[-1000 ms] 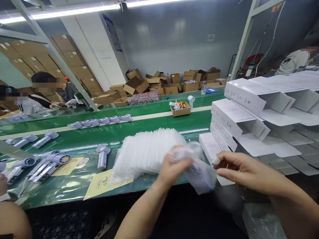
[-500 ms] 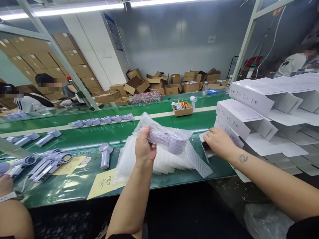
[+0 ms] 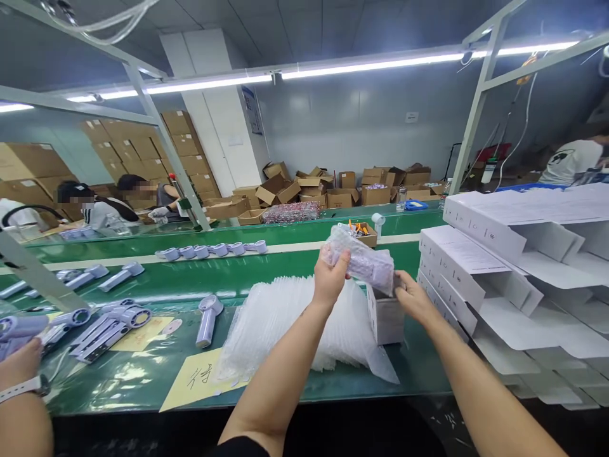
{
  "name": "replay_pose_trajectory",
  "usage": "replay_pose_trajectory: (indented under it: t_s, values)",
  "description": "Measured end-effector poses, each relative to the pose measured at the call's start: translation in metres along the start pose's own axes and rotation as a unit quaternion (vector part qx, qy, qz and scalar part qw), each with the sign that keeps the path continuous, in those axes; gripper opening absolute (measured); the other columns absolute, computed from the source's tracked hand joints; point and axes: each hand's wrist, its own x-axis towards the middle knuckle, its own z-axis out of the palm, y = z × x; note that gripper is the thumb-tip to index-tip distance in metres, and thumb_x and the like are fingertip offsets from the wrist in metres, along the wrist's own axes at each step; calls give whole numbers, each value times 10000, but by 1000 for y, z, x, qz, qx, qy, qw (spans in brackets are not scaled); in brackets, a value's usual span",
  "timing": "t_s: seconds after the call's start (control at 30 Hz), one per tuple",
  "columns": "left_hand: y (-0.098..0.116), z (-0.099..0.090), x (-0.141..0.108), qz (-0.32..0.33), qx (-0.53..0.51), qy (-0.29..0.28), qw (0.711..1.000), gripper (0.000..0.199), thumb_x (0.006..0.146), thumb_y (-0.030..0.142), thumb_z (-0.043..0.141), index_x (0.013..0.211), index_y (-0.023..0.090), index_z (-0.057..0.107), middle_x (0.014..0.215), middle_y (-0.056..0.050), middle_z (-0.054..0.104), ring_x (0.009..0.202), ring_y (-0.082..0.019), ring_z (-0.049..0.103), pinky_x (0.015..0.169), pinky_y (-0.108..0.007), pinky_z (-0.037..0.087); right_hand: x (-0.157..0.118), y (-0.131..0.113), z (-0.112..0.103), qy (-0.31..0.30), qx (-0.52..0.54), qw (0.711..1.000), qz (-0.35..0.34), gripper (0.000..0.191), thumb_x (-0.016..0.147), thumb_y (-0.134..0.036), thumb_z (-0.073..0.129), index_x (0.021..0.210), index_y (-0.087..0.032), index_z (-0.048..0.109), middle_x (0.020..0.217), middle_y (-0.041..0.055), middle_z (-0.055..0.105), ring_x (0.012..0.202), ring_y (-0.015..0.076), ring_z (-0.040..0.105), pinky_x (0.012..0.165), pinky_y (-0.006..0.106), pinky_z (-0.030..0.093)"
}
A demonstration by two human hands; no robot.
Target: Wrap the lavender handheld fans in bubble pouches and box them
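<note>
Wrapped fan [image 3: 365, 260] moved toward three o'clock, now at top of white box [image 3: 389, 322]. Left hand [image 3: 332, 274] grips it; right hand [image 3: 413, 299] touches box top, can't tell if gripping. Wrapping looks done; fan not inside box yet. Bare fan [image 3: 206, 325] nine o'clock from clear bags [image 3: 285, 317]; fan row [image 3: 219, 250] farther, ten o'clock.

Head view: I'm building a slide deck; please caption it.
The left hand holds a bagged fan at the top of a white box, right hand close by.
</note>
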Motion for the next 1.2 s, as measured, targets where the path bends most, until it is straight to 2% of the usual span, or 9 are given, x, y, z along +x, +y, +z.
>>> replay_pose_trajectory:
  t_s: [0.07, 0.17, 0.27, 0.33, 0.43, 0.7, 0.9, 1.07, 1.2]
  values:
    - [13, -1, -1, 49, 150, -65, 985, 284, 804, 447, 566, 909, 184, 588, 742, -2, 598, 593, -113, 538, 539, -220, 447, -10, 7, -3, -36, 58, 998, -13, 379, 793, -223, 420, 1166, -219, 489, 1077, 51, 637, 991, 219, 595, 846, 362, 470]
    - [43, 12, -4, 146, 410, -148, 888, 231, 858, 406, 481, 896, 213, 604, 773, -28, 626, 706, -164, 581, 664, -262, 444, -25, 13, -9, -88, 132, 987, -24, 666, 720, -321, 600, 1313, -197, 324, 1253, 103, 536, 1130, 256, 528, 941, 400, 423]
    - [66, 38, -5, 182, 560, -208, 781, 220, 850, 392, 473, 943, 242, 605, 774, -53, 640, 752, -225, 605, 693, -311, 435, -36, 13, -8, -28, 96, 994, 40, 744, 656, -351, 657, 1285, -186, 296, 1217, 133, 521, 1133, 299, 522, 939, 443, 421]
    - [73, 55, -2, 184, 590, -238, 749, 235, 851, 409, 465, 956, 253, 606, 762, -56, 645, 763, -245, 614, 706, -328, 431, -39, 13, -3, 29, 77, 994, 75, 687, 641, -362, 666, 1219, -208, 328, 1153, 121, 525, 1061, 299, 562, 885, 445, 459]
    - [76, 70, 5, 171, 592, -244, 749, 233, 852, 409, 460, 909, 246, 616, 763, -55, 651, 790, -252, 618, 734, -336, 425, -39, 16, 4, 60, 82, 993, 56, 659, 651, -347, 656, 1205, -233, 317, 1156, 118, 497, 979, 277, 600, 811, 429, 499]
    - [42, 66, 23, 104, 515, -127, 841, 332, 886, 472, 386, 939, 238, 615, 812, -52, 676, 782, -233, 620, 681, -294, 423, -26, 30, -5, 28, 61, 995, 75, 790, 594, -454, 713, 1205, -224, 268, 1128, 135, 548, 1023, 323, 584, 795, 441, 485]
    - [17, 69, 26, 60, 626, -113, 769, 329, 906, 421, 346, 1025, 224, 581, 844, -88, 672, 811, -250, 632, 701, -323, 428, -20, 26, 2, 31, 78, 994, 65, 722, 599, -417, 700, 1180, -234, 314, 1105, 103, 552, 951, 278, 615, 799, 436, 488]
    - [21, 104, -3, 160, 649, -239, 705, 268, 895, 350, 396, 1044, 204, 563, 897, -104, 631, 833, -234, 608, 686, -311, 422, -25, 31, 11, 46, 105, 992, 51, 735, 620, -422, 702, 1212, -234, 310, 1204, 133, 502, 1037, 287, 581, 828, 442, 501]
    - [28, 108, -19, 222, 611, -317, 691, 355, 911, 447, 369, 1101, 201, 541, 956, -108, 605, 887, -234, 551, 714, -327, 400, -33, 38, 19, 47, 165, 982, 72, 790, 628, -429, 703, 1252, -249, 253, 1262, 146, 467, 1108, 298, 546, 777, 414, 546]
